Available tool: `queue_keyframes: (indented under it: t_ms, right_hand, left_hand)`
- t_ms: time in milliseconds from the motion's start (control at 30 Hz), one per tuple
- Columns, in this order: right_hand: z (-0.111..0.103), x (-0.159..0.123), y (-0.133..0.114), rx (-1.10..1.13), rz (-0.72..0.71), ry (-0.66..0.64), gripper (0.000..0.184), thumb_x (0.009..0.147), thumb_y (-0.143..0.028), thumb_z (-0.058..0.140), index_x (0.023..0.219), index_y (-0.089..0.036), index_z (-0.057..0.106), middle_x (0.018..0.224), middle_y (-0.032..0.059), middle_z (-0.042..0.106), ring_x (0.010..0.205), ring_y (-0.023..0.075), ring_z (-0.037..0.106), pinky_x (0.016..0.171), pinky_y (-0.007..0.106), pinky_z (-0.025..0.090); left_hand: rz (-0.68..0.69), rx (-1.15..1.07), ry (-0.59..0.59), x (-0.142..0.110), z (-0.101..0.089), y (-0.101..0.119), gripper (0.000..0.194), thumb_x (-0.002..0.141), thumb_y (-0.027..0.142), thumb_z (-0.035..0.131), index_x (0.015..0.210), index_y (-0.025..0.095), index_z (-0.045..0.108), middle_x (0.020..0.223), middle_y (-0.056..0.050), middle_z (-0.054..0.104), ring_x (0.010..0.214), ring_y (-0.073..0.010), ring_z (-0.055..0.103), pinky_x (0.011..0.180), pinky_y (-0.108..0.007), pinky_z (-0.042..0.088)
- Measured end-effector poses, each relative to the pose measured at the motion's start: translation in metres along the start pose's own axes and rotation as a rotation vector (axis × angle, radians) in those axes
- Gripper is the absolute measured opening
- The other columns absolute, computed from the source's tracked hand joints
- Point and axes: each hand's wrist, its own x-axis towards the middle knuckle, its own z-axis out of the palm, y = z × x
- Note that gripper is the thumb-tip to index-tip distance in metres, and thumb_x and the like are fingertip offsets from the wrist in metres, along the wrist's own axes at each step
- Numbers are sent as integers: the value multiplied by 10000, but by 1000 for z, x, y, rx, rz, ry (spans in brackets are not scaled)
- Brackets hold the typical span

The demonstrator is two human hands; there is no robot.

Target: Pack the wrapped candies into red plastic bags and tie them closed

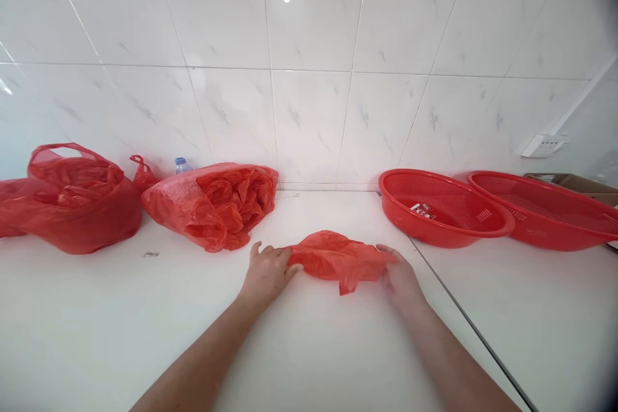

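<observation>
Red bag [333, 256] stretches between left hand [271, 273] and right hand [400, 277], each curled shut on one end.

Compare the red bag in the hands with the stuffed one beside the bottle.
The held bag is stretched between the left hand and right hand; the stuffed bag rests untouched on the table. The held bag looks nearly flat; the stuffed bag bulges with crumpled red plastic. Both are red.

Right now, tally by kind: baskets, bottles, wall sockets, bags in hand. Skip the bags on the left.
Red baskets: 2
Bottle: 1
Wall socket panel: 1
Red bag, between left hand and right hand: 1
Total: 5
</observation>
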Motion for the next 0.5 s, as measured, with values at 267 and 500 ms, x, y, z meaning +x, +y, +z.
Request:
queue_keyframes:
  t_ms: [267, 500]
  right_hand:
    - [-3, -5, -2, 252, 143, -3, 308, 547, -97, 571, 837, -201, 564, 844, 36, 646, 784, 188, 633, 708, 315, 543]
    - [9, -22, -18, 325, 231, -236, 179, 727, -337, 577, 820, -187, 603, 863, 64, 665, 787, 206, 627, 690, 335, 525]
  left_hand:
    - [-219, 71, 108, -1, -2, -11, 494, 876, 436, 428, 1267, 137, 468, 621, -43, 624, 551, -196, 568, 660, -322, 395]
    - [-103, 98, 171, -3, 0, -8, 423, 861, 363, 505, 1241, 179, 477, 937, -122, 655, 822, -235, 629, 739, -343, 451]
